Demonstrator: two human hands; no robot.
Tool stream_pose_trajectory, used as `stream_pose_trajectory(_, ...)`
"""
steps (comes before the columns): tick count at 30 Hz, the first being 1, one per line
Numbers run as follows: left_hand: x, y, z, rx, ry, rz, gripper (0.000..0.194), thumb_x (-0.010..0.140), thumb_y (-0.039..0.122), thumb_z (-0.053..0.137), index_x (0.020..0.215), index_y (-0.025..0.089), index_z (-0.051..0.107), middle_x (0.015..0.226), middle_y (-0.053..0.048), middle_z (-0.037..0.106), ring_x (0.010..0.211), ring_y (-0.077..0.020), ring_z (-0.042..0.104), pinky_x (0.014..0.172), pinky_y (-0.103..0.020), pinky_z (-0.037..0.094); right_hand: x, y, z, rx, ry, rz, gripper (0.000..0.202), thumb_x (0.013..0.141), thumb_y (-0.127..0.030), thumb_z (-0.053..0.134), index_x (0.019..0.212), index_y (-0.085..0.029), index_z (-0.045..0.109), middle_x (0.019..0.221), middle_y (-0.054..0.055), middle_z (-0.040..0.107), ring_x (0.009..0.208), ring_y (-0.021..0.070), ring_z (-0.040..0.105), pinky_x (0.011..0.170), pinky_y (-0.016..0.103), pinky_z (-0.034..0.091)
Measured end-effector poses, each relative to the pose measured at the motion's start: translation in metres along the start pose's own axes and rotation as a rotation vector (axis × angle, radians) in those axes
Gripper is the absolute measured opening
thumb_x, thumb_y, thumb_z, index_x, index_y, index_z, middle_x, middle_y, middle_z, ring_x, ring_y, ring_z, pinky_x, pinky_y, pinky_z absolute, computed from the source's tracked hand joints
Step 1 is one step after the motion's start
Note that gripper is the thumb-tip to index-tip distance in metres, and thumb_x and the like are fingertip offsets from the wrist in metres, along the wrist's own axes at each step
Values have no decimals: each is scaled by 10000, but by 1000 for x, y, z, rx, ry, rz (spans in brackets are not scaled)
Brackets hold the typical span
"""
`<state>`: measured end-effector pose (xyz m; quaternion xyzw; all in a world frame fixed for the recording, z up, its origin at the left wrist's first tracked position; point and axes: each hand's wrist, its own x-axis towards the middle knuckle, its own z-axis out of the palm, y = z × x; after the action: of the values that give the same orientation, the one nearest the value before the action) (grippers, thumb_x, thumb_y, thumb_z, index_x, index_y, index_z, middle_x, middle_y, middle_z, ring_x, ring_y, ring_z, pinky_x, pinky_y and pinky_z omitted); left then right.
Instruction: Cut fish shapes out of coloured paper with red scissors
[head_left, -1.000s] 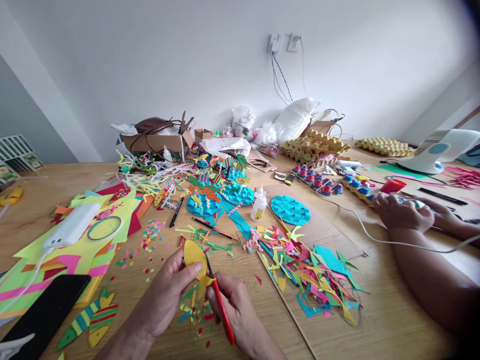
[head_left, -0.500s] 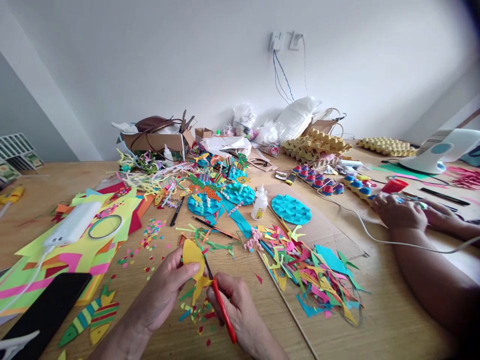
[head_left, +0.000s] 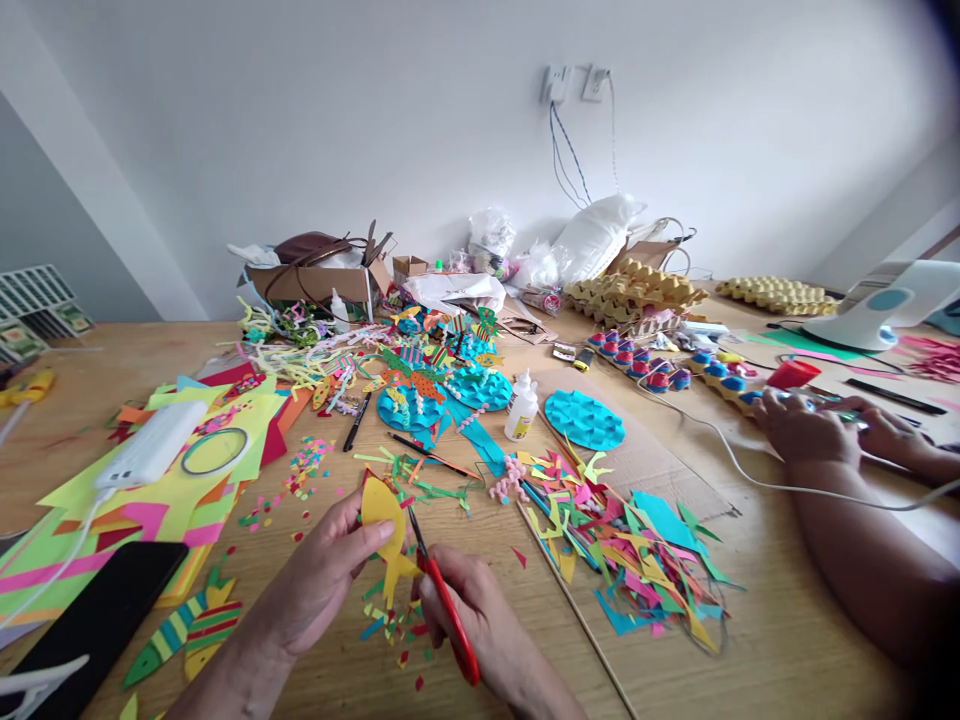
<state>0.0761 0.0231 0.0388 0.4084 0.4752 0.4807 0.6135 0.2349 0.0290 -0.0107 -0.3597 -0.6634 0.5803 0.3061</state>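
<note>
A yellow paper fish (head_left: pixel 385 512) is pinched between the thumb and fingers of my left hand (head_left: pixel 334 560), its tail pointing down. In my right hand (head_left: pixel 476 600) is a pair of red-handled scissors (head_left: pixel 454 610), fingers wrapped round the grips. The blades point up and lie just right of the fish, apart from its edge as far as I can see. Small paper scraps (head_left: pixel 390 615) lie on the table beneath. Left of my left wrist rest a striped green paper fish (head_left: pixel 169 640) and a striped yellow paper fish (head_left: pixel 212 630).
Mixed paper offcuts (head_left: pixel 652 560) and a thin wooden stick (head_left: pixel 574 600) lie to the right. Ahead stand a glue bottle (head_left: pixel 520 410) and blue discs (head_left: pixel 583 420). Coloured sheets (head_left: pixel 172 500) and a black phone (head_left: pixel 97 630) lie left. Another person's hands (head_left: pixel 810 430) work at far right.
The scissor blades have come away from the fish's tail, and the handles have shifted slightly right. My left hand still holds the fish, turned a little. The view has moved slightly.
</note>
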Motion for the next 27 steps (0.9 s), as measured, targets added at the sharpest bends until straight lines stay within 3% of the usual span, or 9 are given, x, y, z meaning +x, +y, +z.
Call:
stream_pose_trajectory(17,2,-3,2,-56,-69,-36,96,743,225,597,812,171,635,755,-6,623,694,-135,497,648,-238,421,1,5,2,29,-6,-6,243,843,-248,416,610,-184,402,520,-61,379,477,73,346,446,179,258)
stream_pose_trajectory(27,5,-5,-1,-23,-23,-38,76,722,240,608,745,173,581,678,21,563,699,-144,494,656,-245,405,2,4,1,-32,27,-77,319,865,-325,437,589,-183,366,542,-64,311,494,69,279,441,184,227)
